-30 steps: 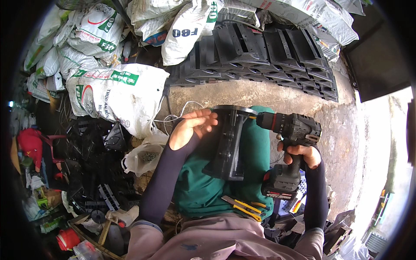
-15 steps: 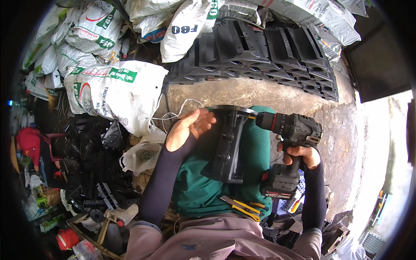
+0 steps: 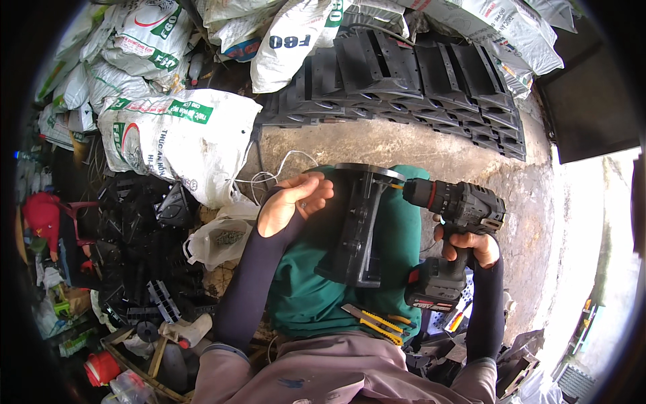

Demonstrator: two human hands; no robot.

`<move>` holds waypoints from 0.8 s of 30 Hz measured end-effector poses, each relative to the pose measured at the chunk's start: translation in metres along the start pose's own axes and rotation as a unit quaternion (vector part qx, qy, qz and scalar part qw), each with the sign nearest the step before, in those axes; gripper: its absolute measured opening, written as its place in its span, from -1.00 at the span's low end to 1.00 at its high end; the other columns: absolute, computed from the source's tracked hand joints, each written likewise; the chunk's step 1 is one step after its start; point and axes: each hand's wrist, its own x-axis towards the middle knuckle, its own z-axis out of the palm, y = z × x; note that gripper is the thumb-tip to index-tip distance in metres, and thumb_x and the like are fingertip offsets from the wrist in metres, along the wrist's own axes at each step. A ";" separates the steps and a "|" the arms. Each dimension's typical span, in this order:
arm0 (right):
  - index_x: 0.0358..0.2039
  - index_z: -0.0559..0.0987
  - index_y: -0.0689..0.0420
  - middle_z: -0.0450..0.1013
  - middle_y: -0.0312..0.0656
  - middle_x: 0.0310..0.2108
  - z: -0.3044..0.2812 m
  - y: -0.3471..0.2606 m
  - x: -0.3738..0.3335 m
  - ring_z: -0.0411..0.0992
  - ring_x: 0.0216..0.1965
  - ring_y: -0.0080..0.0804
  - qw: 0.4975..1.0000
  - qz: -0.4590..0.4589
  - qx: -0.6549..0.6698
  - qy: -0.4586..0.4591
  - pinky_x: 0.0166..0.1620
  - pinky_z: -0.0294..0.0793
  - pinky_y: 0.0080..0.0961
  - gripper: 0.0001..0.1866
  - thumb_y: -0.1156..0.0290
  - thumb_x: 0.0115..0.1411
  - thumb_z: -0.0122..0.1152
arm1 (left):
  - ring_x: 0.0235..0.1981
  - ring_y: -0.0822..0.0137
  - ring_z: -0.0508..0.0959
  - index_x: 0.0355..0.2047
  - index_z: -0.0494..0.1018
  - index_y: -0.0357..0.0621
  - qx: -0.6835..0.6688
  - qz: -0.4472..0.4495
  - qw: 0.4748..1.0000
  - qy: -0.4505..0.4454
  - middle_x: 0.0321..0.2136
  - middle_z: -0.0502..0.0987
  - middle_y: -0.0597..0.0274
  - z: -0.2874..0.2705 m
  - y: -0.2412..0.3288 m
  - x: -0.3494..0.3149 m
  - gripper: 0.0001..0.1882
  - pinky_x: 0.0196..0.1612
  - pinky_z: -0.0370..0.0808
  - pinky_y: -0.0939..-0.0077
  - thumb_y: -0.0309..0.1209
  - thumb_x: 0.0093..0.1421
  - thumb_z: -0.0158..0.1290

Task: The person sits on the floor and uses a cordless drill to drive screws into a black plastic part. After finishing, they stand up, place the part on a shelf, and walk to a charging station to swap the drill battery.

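Between the stacked black parts at upper centre and the black housing mid-frame, a strip of concrete floor gives passage. The left hand obstructs the housing's left, the drill its right. Yellow knives crowd lower centre; gaps in the dark heap, lower left, are hard to judge.

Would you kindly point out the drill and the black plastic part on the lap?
Drill (image 3: 465, 205), head view: on its motor housing.
Black plastic part (image 3: 356, 232), head view: on its long middle section.
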 end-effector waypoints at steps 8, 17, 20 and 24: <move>0.01 0.42 0.24 0.50 -0.01 -0.34 -0.004 0.000 0.007 0.41 -0.69 -0.40 1.000 -0.007 0.010 -0.012 -0.57 0.46 -0.53 -0.41 0.46 -0.13 0.29 | -0.59 0.63 0.36 -0.20 0.52 -0.19 0.232 0.003 0.972 0.027 -0.52 0.45 0.45 0.019 -0.003 -0.011 -0.65 -0.54 0.22 0.75 -0.13 0.27 0.07; 0.00 0.43 0.26 0.51 0.00 -0.35 -0.005 0.002 0.006 0.40 -0.70 -0.40 1.000 -0.012 0.020 -0.015 -0.59 0.45 -0.53 -0.42 0.46 -0.10 0.30 | -0.48 0.62 0.44 -0.18 0.46 -0.27 0.212 0.151 0.965 -0.039 -0.36 0.57 0.29 0.034 -0.011 -0.004 -0.84 -0.39 0.40 0.70 -0.46 0.28 0.00; 0.00 0.43 0.26 0.51 -0.01 -0.36 -0.004 0.000 0.006 0.40 -0.70 -0.40 1.000 -0.012 0.012 -0.014 -0.59 0.46 -0.53 -0.42 0.47 -0.11 0.30 | -0.45 0.61 0.46 -0.23 0.47 -0.28 0.209 0.131 0.969 -0.021 -0.40 0.57 0.30 0.036 -0.011 -0.003 -0.86 -0.35 0.40 0.70 -0.46 0.25 0.04; -0.01 0.43 0.27 0.51 -0.01 -0.37 -0.002 -0.001 0.007 0.40 -0.71 -0.40 1.000 0.003 0.008 -0.011 -0.59 0.46 -0.53 -0.42 0.48 -0.12 0.29 | -0.40 0.60 0.48 -0.32 0.51 -0.27 0.252 0.166 0.953 0.022 -0.42 0.57 0.32 0.047 -0.015 0.001 -0.85 -0.28 0.39 0.70 -0.42 0.21 0.11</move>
